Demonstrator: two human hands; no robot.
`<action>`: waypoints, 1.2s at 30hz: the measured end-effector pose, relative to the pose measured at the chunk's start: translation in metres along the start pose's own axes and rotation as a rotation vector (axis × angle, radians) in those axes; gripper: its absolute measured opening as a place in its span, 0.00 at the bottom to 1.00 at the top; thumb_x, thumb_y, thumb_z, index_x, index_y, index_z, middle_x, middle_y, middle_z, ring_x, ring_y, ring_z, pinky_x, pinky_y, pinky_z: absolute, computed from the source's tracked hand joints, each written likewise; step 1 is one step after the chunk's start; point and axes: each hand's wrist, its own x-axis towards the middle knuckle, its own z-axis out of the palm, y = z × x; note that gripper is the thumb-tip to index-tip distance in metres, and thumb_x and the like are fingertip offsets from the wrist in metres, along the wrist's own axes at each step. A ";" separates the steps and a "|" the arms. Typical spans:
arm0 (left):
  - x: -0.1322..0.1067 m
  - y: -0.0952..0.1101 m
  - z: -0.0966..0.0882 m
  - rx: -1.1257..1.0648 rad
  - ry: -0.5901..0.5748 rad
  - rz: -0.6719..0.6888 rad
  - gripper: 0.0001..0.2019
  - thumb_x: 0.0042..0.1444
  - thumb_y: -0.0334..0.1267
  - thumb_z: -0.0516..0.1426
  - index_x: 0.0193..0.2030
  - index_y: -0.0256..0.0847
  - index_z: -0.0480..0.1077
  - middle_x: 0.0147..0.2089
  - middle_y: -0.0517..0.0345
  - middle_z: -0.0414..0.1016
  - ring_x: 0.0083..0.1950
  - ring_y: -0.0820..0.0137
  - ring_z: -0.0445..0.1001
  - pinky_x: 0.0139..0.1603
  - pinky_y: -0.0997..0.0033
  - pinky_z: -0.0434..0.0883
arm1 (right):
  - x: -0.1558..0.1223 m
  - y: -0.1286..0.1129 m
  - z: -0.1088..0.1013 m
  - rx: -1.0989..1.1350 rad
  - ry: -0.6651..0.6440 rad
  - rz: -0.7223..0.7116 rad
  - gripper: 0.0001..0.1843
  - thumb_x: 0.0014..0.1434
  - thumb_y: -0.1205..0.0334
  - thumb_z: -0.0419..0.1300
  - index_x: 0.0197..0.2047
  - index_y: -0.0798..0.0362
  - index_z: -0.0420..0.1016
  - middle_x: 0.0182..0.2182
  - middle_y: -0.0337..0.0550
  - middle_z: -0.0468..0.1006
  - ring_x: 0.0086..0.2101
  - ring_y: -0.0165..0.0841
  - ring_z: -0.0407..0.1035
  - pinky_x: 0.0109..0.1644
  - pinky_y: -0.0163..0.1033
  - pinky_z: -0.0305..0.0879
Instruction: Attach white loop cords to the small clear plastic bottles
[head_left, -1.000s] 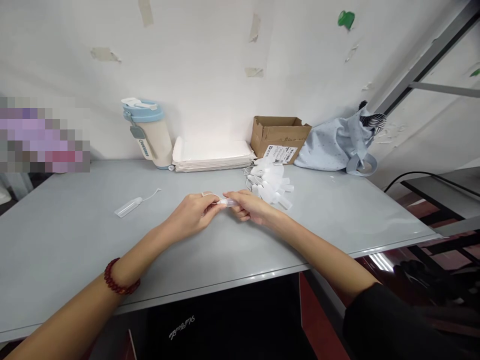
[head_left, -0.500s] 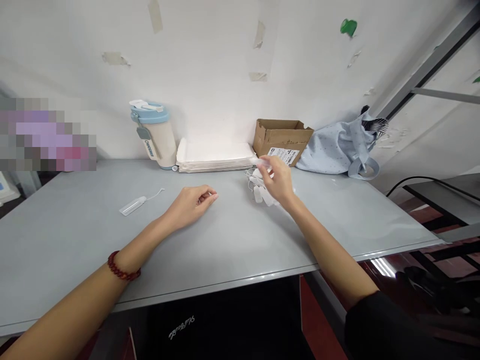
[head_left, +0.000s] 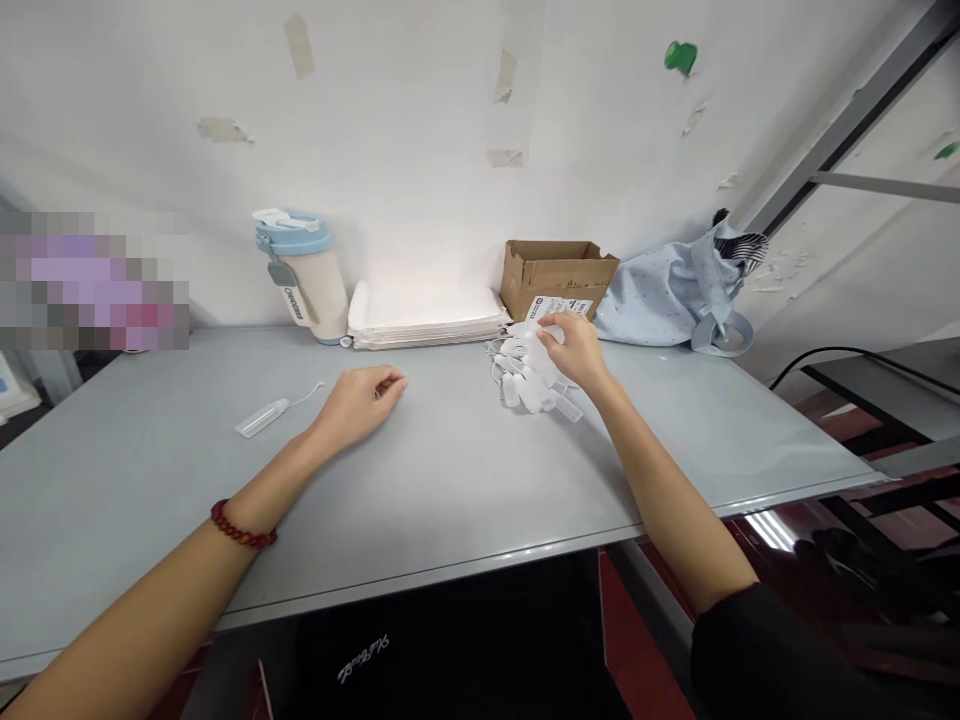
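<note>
My right hand (head_left: 573, 352) is over a pile of small white and see-through plastic pieces with thin cords (head_left: 527, 385). Its thumb and fingers pinch what looks like a clear plastic tube, partly lost against the pile. On the grey table, my left hand (head_left: 358, 403) has its fingers curled together; whatever they hold, if anything, is hidden. To its left lies a single clear flat plastic tube (head_left: 262, 418) with a thin white cord stretching toward the wrist.
Along the wall stand a cream tumbler with a blue lid (head_left: 311, 285), a stack of white sheets or envelopes (head_left: 427, 318), an open cardboard box (head_left: 555, 280) and a light blue cloth bag (head_left: 660, 290). The table's front edge (head_left: 450, 572) runs below my forearms.
My left hand has drawn back slightly to the left. My right hand has shifted a little right over the pile, showing more pieces. The view has tilted slightly.
</note>
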 end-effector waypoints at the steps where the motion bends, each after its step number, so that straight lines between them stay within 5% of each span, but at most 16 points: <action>1: 0.001 -0.003 0.000 0.009 0.021 -0.008 0.14 0.57 0.44 0.51 0.34 0.39 0.73 0.32 0.54 0.78 0.32 0.66 0.72 0.37 0.69 0.66 | 0.000 0.001 0.000 0.002 0.000 -0.004 0.10 0.56 0.64 0.56 0.39 0.54 0.76 0.42 0.51 0.78 0.47 0.46 0.67 0.53 0.53 0.59; 6: 0.013 -0.019 0.000 0.159 0.177 -0.098 0.13 0.57 0.39 0.50 0.38 0.38 0.73 0.39 0.50 0.77 0.40 0.62 0.73 0.46 0.65 0.68 | 0.001 0.002 0.001 0.004 0.001 -0.009 0.11 0.56 0.63 0.55 0.40 0.54 0.76 0.43 0.52 0.77 0.47 0.46 0.67 0.53 0.53 0.59; 11: 0.032 -0.041 0.002 0.286 0.314 -0.226 0.19 0.56 0.33 0.48 0.50 0.25 0.69 0.49 0.34 0.72 0.55 0.49 0.66 0.57 0.51 0.62 | -0.001 -0.002 0.002 -0.027 0.072 -0.027 0.11 0.56 0.61 0.55 0.40 0.53 0.75 0.43 0.53 0.75 0.47 0.48 0.65 0.51 0.54 0.60; 18: 0.045 -0.061 0.007 0.350 0.226 -0.247 0.22 0.55 0.30 0.48 0.56 0.25 0.65 0.54 0.27 0.65 0.60 0.42 0.60 0.55 0.46 0.62 | -0.003 -0.013 -0.003 -0.073 0.128 -0.014 0.12 0.57 0.60 0.55 0.44 0.53 0.72 0.45 0.53 0.73 0.48 0.49 0.63 0.50 0.55 0.59; 22: 0.050 -0.067 0.005 0.334 0.192 -0.234 0.22 0.53 0.28 0.48 0.55 0.25 0.63 0.56 0.31 0.66 0.59 0.47 0.63 0.59 0.51 0.61 | -0.004 -0.016 -0.002 -0.068 0.143 -0.027 0.12 0.58 0.60 0.53 0.43 0.52 0.72 0.44 0.53 0.73 0.48 0.48 0.63 0.49 0.54 0.60; 27: 0.051 -0.070 0.004 0.305 0.124 -0.242 0.27 0.52 0.29 0.48 0.60 0.26 0.56 0.48 0.36 0.71 0.53 0.49 0.68 0.51 0.55 0.68 | -0.004 -0.015 0.002 -0.054 0.143 -0.071 0.10 0.58 0.60 0.53 0.42 0.52 0.71 0.43 0.52 0.74 0.47 0.46 0.64 0.50 0.52 0.60; 36: 0.052 -0.069 -0.002 0.365 0.142 -0.174 0.22 0.54 0.29 0.47 0.55 0.26 0.61 0.55 0.30 0.66 0.60 0.46 0.60 0.57 0.50 0.61 | -0.005 -0.018 0.002 -0.029 0.112 -0.081 0.10 0.59 0.60 0.53 0.43 0.53 0.71 0.44 0.54 0.73 0.49 0.46 0.64 0.52 0.51 0.60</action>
